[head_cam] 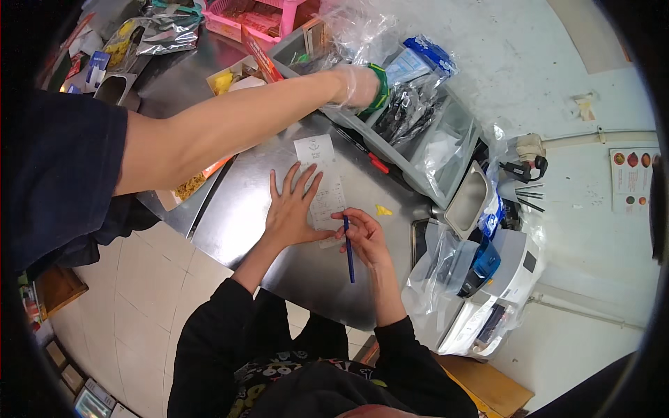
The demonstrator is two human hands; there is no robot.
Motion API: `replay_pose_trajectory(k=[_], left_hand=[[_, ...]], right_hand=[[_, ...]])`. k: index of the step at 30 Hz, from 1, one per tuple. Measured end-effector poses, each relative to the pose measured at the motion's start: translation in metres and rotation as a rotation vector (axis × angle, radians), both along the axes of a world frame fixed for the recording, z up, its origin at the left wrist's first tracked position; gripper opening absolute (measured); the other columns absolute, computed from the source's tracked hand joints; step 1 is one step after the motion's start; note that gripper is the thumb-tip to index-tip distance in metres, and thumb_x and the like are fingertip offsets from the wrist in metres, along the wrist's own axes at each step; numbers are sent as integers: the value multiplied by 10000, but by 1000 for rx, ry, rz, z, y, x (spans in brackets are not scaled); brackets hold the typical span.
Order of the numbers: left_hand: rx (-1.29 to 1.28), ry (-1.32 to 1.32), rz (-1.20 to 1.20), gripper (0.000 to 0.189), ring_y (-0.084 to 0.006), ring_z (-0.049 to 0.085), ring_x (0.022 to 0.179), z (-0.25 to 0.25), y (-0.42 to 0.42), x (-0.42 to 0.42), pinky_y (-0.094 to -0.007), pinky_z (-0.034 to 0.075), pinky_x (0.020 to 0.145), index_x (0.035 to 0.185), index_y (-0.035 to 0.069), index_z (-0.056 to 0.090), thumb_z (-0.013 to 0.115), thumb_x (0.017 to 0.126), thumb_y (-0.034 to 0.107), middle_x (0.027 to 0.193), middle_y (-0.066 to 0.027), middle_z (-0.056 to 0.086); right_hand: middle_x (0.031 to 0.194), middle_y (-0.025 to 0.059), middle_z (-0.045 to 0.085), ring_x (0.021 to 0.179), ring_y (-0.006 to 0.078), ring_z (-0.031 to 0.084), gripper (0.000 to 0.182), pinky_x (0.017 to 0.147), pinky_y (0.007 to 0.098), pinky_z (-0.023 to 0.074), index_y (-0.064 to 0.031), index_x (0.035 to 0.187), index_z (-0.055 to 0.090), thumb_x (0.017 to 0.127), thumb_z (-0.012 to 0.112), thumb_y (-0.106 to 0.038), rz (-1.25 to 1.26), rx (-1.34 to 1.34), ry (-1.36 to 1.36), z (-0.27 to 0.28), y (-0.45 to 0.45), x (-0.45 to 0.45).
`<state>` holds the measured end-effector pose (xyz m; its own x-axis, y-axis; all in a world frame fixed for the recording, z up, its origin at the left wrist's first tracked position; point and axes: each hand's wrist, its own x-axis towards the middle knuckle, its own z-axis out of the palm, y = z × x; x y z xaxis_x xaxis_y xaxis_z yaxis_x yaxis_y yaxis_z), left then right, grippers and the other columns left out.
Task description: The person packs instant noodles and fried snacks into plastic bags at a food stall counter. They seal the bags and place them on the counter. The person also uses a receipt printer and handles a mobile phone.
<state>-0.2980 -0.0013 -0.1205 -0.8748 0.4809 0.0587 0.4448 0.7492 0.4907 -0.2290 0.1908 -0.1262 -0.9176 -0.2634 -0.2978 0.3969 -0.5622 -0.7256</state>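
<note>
A long paper receipt with printed writing lies flat on the stainless steel counter. My left hand rests with fingers spread at the receipt's left edge, its thumb reaching across the lower part. Between the fingers of my right hand is a blue pen, held over the receipt's lower right edge. A small yellow scrap sits to the right of that hand. Above the receipt lies a marker with a red cap.
From the left, a co-worker's arm reaches into a grey compartment bin of plastic-wrapped items. Food boxes sit under the arm. Right of me are a steel pan and a white machine. A pink basket stands at the back.
</note>
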Motion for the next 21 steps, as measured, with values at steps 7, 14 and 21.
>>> replay_pose_trajectory(k=[7, 14, 21], left_hand=[[-50, -56, -45, 1216, -326, 133, 1349, 1, -2, -1, -648, 35, 1031, 1407, 58, 192, 724, 474, 628, 1455, -73, 228], [-34, -8, -100, 1203, -314, 172, 1343, 0, -6, -1, -627, 42, 1043, 1414, 49, 147, 721, 516, 607, 1456, -82, 225], [496, 455, 417, 702, -343, 284, 1250, -47, -54, 32, -502, 130, 1061, 1298, -16, 312, 613, 723, 251, 1315, -204, 326]], right_hand=[[1103, 143, 599, 785, 155, 606, 285, 687, 263, 517, -32, 1096, 495, 832, 601, -12, -206, 273, 72, 0, -15, -13], [1128, 94, 591, 993, 279, 536, 324, 840, 371, 421, -32, 1058, 542, 744, 607, 14, -101, 1657, 819, 2, -40, -39], [1198, 121, 540, 1082, 297, 496, 259, 889, 415, 390, -32, 1039, 551, 781, 572, -15, -193, 1754, 722, -9, -20, -33]])
